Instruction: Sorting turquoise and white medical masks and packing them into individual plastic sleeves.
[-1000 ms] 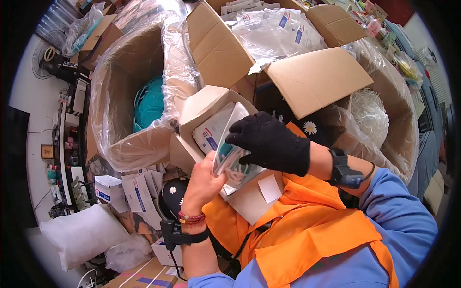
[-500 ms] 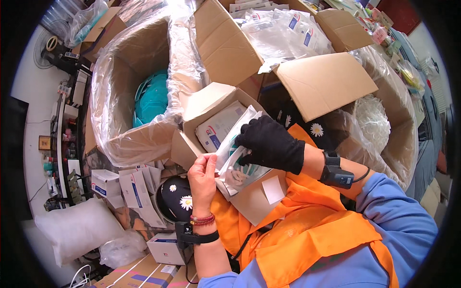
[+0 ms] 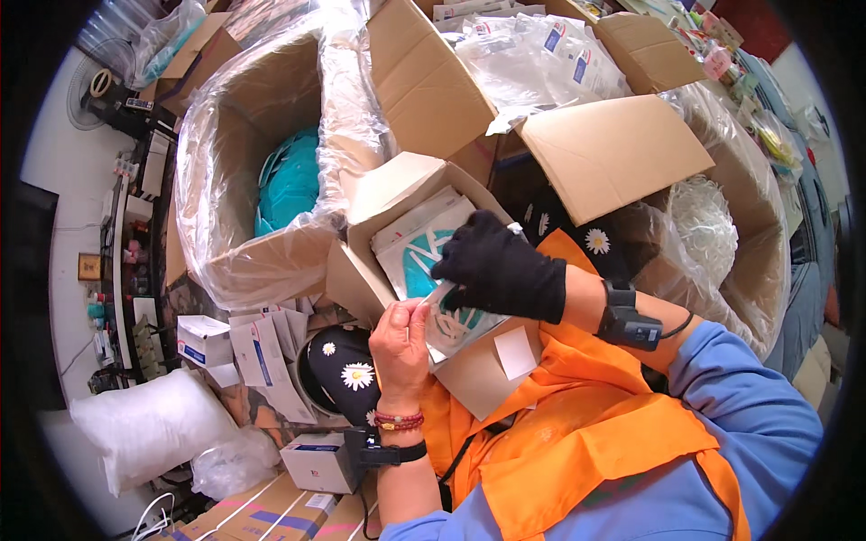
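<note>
A small open cardboard box (image 3: 478,379) sits at my lap. On it lies a clear-faced pouch (image 3: 456,338) containing flat teal face masks (image 3: 417,275) with white straps. My left hand (image 3: 400,356), bare and with a red bead bracelet, pinches the pouch's edge between thumb and fingers. My right hand (image 3: 505,270), in a black glove, is closed on the same pouch just beside the left fingertips. The glove hides part of the pouch and the exact grip.
A plastic-lined carton (image 3: 338,117) holding teal mask pieces (image 3: 289,180) stands at far left. White pouches (image 3: 541,63) fill a carton behind. White elastic cords (image 3: 704,225) lie in a lined carton at right. Small white boxes (image 3: 206,341) and a white pillow-like bag (image 3: 149,428) are at left.
The white side of the pouch has swung down, so the teal masks with white straps now show. Both hands have drawn close together at the pouch's edge.
</note>
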Available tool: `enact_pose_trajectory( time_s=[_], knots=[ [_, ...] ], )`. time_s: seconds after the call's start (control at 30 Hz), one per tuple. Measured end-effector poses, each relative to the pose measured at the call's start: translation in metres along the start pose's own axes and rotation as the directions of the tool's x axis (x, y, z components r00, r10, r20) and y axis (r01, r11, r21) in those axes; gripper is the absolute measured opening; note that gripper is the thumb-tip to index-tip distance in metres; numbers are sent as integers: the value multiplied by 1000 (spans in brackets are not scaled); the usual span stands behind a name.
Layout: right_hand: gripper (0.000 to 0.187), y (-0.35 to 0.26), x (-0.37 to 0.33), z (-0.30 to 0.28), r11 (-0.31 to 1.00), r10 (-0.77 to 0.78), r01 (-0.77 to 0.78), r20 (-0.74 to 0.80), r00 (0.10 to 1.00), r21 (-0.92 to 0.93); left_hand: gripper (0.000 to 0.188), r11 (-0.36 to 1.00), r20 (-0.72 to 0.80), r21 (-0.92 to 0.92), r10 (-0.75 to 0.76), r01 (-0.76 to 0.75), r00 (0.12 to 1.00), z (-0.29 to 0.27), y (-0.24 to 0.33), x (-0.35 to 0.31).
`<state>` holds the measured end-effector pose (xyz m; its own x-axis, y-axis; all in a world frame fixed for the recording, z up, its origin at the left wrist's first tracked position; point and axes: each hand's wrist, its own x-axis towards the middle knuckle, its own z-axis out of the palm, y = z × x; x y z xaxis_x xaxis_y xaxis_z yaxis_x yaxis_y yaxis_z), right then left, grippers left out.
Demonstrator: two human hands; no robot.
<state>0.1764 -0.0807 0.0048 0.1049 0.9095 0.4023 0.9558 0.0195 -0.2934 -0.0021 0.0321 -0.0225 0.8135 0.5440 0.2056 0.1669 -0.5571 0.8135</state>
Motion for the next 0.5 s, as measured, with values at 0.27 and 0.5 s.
enact_pose_trajectory(
  time_s=[0.27,0.5],
  knots=[
    [15,0,2,8,987,54,-101,328,943,127,9,977,94,131,154,-165,984,-2,4,5],
    [18,1,10,4,928,19,-141,335,942,344,15,978,73,179,96,-108,993,-4,-5,8]
  ],
)
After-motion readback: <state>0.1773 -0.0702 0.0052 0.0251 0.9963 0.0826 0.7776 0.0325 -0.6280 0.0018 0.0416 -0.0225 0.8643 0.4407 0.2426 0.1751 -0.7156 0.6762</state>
